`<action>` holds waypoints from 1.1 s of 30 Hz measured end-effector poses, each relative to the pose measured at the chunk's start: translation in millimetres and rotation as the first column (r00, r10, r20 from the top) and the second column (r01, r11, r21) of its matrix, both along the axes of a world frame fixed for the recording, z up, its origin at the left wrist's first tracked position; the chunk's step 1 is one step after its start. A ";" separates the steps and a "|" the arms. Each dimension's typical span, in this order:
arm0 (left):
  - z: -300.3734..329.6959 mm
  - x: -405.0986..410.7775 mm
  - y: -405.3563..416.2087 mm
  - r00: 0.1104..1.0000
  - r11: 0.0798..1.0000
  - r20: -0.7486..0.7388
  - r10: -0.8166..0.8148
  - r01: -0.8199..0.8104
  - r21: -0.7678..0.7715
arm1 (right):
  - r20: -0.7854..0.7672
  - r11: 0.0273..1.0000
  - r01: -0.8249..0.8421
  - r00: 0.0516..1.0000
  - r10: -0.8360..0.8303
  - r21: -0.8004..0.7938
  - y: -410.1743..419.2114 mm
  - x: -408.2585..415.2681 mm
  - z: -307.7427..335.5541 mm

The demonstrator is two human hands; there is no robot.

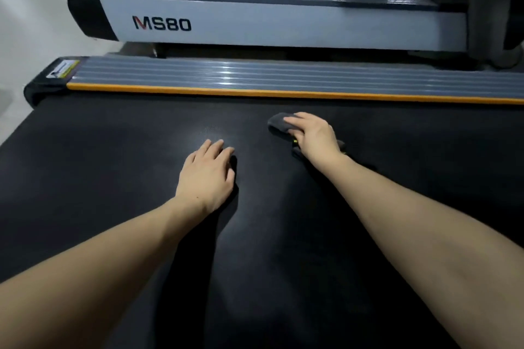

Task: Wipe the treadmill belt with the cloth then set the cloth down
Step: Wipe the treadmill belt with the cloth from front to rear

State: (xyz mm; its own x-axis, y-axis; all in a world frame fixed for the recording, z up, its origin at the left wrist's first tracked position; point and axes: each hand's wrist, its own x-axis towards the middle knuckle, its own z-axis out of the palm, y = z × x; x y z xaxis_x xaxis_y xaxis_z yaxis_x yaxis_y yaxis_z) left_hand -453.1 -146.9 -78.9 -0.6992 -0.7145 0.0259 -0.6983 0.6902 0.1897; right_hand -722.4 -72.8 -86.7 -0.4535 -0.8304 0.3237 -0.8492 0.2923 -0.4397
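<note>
My two bare hands rest on the black treadmill belt [113, 207], which fills the near and middle part of the view. My right hand [313, 136] lies palm-down on a dark grey cloth [279, 122], fingers laid flat over it and pressing it onto the belt, right of centre and towards the far edge. The cloth is bunched; part of it pokes out to the left beyond my fingertips, and a darker fold shows at the wrist side. A small yellow-green spot shows at the cloth's near edge, too small for me to identify. My left hand [208, 176] sits flat on the bare belt, left of the cloth and a little nearer to me, fingers held loosely together and holding nothing; it is apart from the cloth. Just beyond the cloth runs an orange strip [283, 92] along the belt's far edge, bordering a ribbed grey side rail [255, 76]. A warning label [63, 68] sits at the rail's left end. Farther back stands a second treadmill [283, 25], its pale side panel marked "MS80".
</note>
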 end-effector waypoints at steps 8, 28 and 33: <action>-5.1 -8.2 -39.0 0.999 0.999 0.013 -0.048 0.047 0.016 | -0.028 0.986 0.161 0.987 -0.160 0.033 -21.9 -8.9 -4.4; -3.5 33.7 -139.7 1.000 0.998 -0.005 -0.019 0.020 0.067 | 0.032 0.901 0.435 0.900 -0.435 0.003 -112.6 91.7 0.9; -8.8 44.4 -139.4 0.999 0.997 0.023 -0.048 0.047 0.063 | -0.076 0.997 0.052 0.996 -0.047 0.062 -131.6 128.3 0.9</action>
State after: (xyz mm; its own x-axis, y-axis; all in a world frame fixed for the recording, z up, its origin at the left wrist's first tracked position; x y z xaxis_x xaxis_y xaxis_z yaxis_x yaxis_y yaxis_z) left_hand -408.7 -286.3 -87.7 -0.7323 -0.6800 -0.0357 -0.6699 0.7101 0.2168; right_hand -594.2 -204.4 -85.8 -0.4713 -0.8277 0.3046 -0.8626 0.3605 -0.3550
